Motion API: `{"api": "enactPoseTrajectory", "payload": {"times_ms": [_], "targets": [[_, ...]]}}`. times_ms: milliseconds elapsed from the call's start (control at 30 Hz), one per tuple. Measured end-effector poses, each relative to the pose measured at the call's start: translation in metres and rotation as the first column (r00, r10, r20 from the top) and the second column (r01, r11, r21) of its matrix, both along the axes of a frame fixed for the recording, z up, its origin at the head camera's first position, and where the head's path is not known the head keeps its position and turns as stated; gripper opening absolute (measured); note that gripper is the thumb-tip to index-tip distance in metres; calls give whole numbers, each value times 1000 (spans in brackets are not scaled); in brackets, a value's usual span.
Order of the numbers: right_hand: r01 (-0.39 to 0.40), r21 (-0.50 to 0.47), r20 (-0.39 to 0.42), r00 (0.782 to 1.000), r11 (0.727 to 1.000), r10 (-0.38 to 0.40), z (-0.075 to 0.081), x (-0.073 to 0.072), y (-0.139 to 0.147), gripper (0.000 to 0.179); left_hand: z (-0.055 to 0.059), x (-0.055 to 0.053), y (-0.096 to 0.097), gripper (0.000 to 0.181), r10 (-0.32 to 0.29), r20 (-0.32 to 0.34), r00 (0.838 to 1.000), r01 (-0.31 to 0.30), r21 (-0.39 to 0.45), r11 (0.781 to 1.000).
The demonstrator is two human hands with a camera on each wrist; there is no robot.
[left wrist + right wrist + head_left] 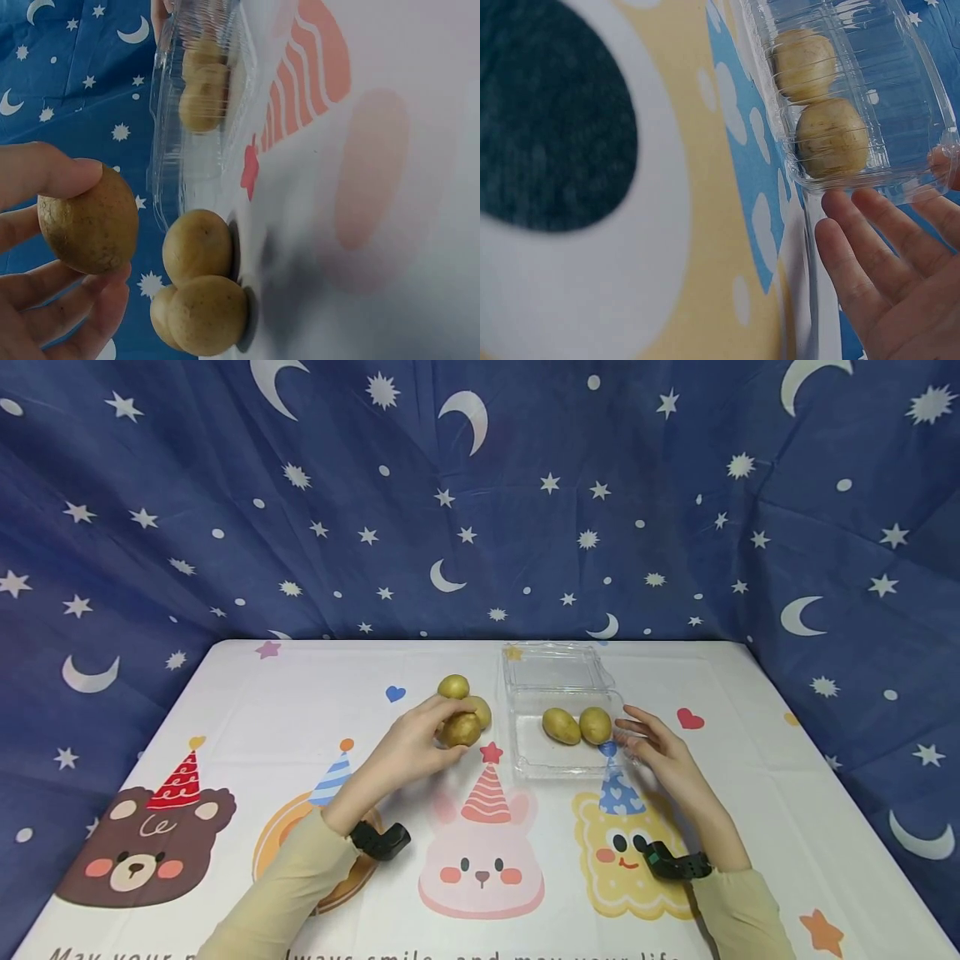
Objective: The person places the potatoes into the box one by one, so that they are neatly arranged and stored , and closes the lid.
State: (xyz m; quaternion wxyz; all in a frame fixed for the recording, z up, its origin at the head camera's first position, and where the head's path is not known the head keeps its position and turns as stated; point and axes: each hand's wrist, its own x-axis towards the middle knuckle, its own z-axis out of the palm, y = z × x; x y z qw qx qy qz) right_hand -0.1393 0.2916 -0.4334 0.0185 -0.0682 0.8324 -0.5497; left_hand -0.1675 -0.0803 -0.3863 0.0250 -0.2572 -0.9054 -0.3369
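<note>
My left hand (415,739) holds a potato (90,221) between thumb and fingers, raised off the table. Close by, several more potatoes (208,315) sit bunched on the tablecloth, partly hidden by that hand in the head view. To their right lies a clear plastic clamshell box (528,760), its lid (555,667) folded back. Side by side inside it are two potatoes, the left one (561,727) and the right one (596,726). My right hand (660,747) is at the box's right wall with fingers extended; a fingertip appears to touch the rim.
A white tablecloth (337,693) printed with cartoon animals and party hats covers the table. Behind it hangs a blue curtain (517,560) with moons and stars. Each wrist wears a black camera band, the left one (381,841) and the right one (675,862).
</note>
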Motion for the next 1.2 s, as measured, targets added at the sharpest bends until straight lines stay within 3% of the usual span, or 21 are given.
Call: {"api": "enactPoseTrajectory", "payload": {"times_ms": [367, 933, 1200], "targets": [[17, 22, 24, 1000, 1000, -17, 0, -1, -1, 54, 8, -4, 16, 51, -29, -13, 1000, 28, -5, 1000], [15, 25, 15, 1000, 1000, -16, 0, -2, 1, 54, 9, -16, 49, 51, -81, -33, 996, 80, -48, 996], [8, 8, 9, 1000, 1000, -8, -1, -1, 2, 54, 8, -21, 62, 51, -120, -33, 992, 119, -22, 993]]}}
